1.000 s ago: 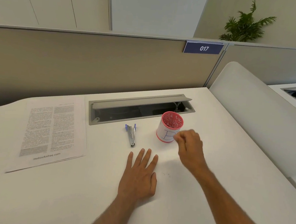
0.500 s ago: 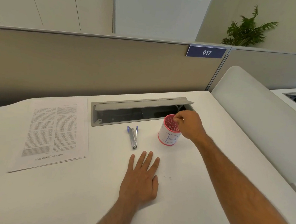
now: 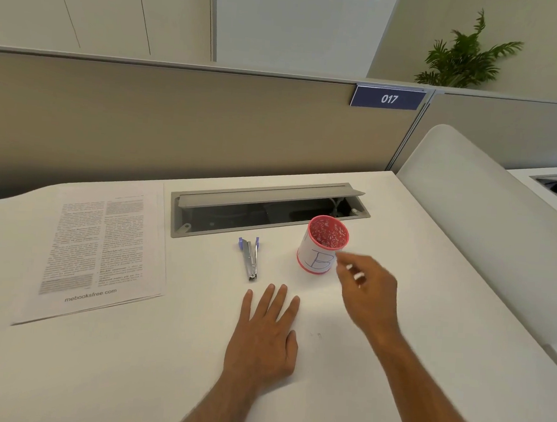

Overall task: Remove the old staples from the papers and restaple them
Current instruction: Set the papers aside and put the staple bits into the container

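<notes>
A stack of printed papers [image 3: 103,248] lies on the left of the white desk [image 3: 159,383]. A small silver stapler with purple ends [image 3: 250,258] lies in the middle of the desk. To its right stands a red mesh cup [image 3: 322,245] with a white label marked B. My left hand [image 3: 265,338] rests flat on the desk, fingers spread, just below the stapler. My right hand [image 3: 369,289] hovers just right of the cup, fingers loosely apart and blurred, with nothing seen in it.
An open grey cable tray [image 3: 267,210] is set into the desk behind the stapler and cup. A beige partition [image 3: 178,121] closes the back. A white curved divider [image 3: 487,225] bounds the right side.
My right hand has drawn back from over the cup's mouth to its right side. The left hand, stapler and papers have stayed put.
</notes>
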### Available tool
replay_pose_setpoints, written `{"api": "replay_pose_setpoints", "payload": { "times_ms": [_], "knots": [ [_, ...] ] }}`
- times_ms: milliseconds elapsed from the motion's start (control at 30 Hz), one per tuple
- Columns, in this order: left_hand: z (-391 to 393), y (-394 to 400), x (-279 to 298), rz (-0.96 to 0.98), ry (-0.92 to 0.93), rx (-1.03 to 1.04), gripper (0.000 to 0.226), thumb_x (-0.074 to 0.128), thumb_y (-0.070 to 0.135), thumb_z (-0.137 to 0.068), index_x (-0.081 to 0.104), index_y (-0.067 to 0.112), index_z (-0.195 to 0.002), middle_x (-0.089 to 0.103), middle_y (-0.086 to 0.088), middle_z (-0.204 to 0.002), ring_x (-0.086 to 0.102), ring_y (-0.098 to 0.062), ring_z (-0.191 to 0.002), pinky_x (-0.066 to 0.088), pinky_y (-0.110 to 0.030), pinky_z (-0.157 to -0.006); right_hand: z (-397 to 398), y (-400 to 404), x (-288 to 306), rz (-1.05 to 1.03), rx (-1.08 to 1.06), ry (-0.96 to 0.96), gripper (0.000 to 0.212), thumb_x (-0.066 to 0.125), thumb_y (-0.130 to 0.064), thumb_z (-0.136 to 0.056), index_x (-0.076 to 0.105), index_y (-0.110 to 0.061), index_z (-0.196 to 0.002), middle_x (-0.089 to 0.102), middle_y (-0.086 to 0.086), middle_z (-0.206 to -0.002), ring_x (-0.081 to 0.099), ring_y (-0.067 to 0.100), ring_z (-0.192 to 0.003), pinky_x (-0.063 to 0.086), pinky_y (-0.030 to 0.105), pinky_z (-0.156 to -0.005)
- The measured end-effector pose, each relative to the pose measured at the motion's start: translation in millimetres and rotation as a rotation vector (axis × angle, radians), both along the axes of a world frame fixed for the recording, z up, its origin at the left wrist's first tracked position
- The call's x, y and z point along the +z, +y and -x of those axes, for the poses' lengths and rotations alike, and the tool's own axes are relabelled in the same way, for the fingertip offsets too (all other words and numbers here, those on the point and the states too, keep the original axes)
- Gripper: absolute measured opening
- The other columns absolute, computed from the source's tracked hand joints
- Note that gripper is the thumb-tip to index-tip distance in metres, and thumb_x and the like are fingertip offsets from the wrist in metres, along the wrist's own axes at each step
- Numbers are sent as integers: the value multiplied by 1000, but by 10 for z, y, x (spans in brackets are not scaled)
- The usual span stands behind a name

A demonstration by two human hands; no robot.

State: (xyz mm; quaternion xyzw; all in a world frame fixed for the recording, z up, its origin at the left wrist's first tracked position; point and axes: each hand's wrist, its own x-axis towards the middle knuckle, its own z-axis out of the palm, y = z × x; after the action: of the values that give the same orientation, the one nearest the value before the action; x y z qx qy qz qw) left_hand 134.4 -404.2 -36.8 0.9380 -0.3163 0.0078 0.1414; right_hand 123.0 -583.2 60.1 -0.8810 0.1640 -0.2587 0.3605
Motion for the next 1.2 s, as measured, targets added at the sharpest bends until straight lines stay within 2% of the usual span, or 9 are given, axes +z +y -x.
{"api": "replay_pose_setpoints", "payload": {
  "times_ms": [133,200,300,433,600,800,900,1000,1200],
  "knots": [
    [4,0,-9,3,7,-1,60,35,39,-90,34,26,-148,27,-3,-159,18,-23,-148,9,-54,-115,508,110,-473,80,-37,55,19,69,-13,-82,75,-22,-98,66,-8,-90,61,15,-81,52,32,-69],
    [5,-4,-15,8,7,-4,60,36,39,-90,35,25,-148,28,-3,-159,19,-23,-148,11,-54,-114,672,133,-645,138,-19,140,20,68,-24,-81,76,-23,-99,63,-9,-91,60,17,-87,51,31,-74],
    [5,-8,-20,7,2,-4,60,38,39,-90,36,25,-148,29,-3,-158,21,-23,-147,12,-54,-114,742,128,-749,102,-24,266,18,75,-30,-80,76,-27,-97,60,-14,-90,55,12,-91,47,28,-82],
    [12,1,-15,6,2,1,60,36,39,-90,34,25,-149,26,-3,-159,18,-22,-148,10,-53,-115,672,182,-727,127,-16,362,18,76,-39,-78,76,-31,-94,57,-18,-88,52,9,-91,43,30,-84],
    [9,-1,-13,4,3,0,60,36,40,-90,35,26,-148,28,-3,-159,20,-23,-147,12,-54,-115,609,211,-701,93,-30,353,5,76,-32,-79,77,-33,-84,61,-18,-84,55,7,-87,47,36,-82],
    [19,6,4,13,-2,1,59,36,39,-90,37,25,-147,30,-3,-158,22,-23,-147,12,-54,-114,576,212,-680,167,-7,359,7,74,-22,-82,76,-29,-81,63,-11,-83,52,10,-80,45,25,-74],
    [18,6,7,8,-5,2,59,37,39,-89,38,25,-147,31,-4,-157,23,-23,-146,13,-54,-114,571,222,-691,232,0,382,7,70,-22,-85,74,-27,-81,63,-9,-84,51,12,-80,45,27,-73],
    [18,7,0,9,-2,2,59,37,39,-90,37,26,-147,30,-3,-158,22,-23,-147,12,-54,-115,566,226,-686,281,19,441,9,62,-26,-91,69,-29,-86,62,-10,-90,51,12,-86,46,29,-78],
    [16,5,-5,6,-5,2,59,37,39,-90,36,25,-147,30,-3,-158,22,-23,-147,12,-54,-114,535,252,-618,402,72,587,13,45,-30,-97,57,-28,-102,54,-9,-105,42,10,-93,37,25,-84]
  ]
}}
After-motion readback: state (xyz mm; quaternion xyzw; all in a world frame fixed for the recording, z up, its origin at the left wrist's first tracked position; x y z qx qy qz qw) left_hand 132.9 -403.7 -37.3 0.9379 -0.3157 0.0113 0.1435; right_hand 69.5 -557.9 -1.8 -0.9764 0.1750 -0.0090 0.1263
